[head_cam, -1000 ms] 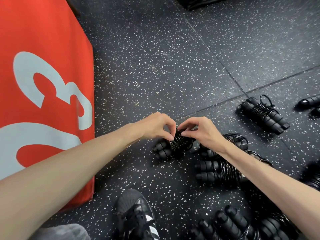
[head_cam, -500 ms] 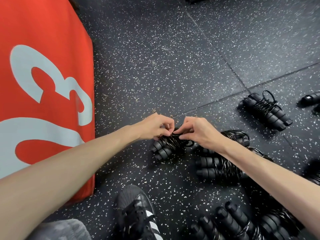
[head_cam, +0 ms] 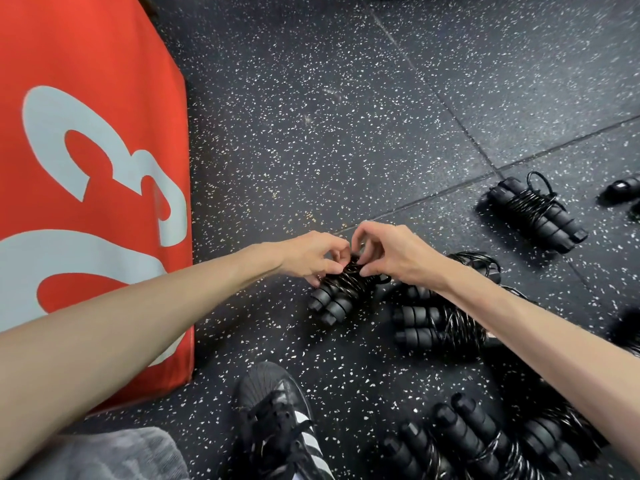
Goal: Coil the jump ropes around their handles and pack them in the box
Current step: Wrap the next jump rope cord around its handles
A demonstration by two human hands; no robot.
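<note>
Head view is looking down on a dark speckled rubber floor point(head_cam: 311, 133), where both bare arms are reaching forward to one jump rope bundle point(head_cam: 341, 289). That bundle is lying on the floor just ahead of a black shoe with white stripes point(head_cam: 280, 420), its two black handles lying side by side with their ends pointing toward the lower left and black cord wound round the middle. The left hand point(head_cam: 311, 256) is curling over the bundle's upper left side, its grip closing on the wound cord with thumb and fingertips. The right hand point(head_cam: 391, 254) is meeting it from the right, thumb and forefinger pinching the cord at the top of the coil, the other fingers arching above. A small loop of cord is sticking out to the right of the coil, under the right hand.

Other coiled ropes are lying around: one pair of handles point(head_cam: 436, 323) just beside the held bundle under the right forearm, a bundle point(head_cam: 536, 216) well apart at the upper right, and several more point(head_cam: 467, 441) crowding the lower right corner. A red padded block point(head_cam: 86, 168) with large pale lettering is standing at the left, touching the floor. Grey fabric point(head_cam: 121, 455) is showing at the bottom left edge.
</note>
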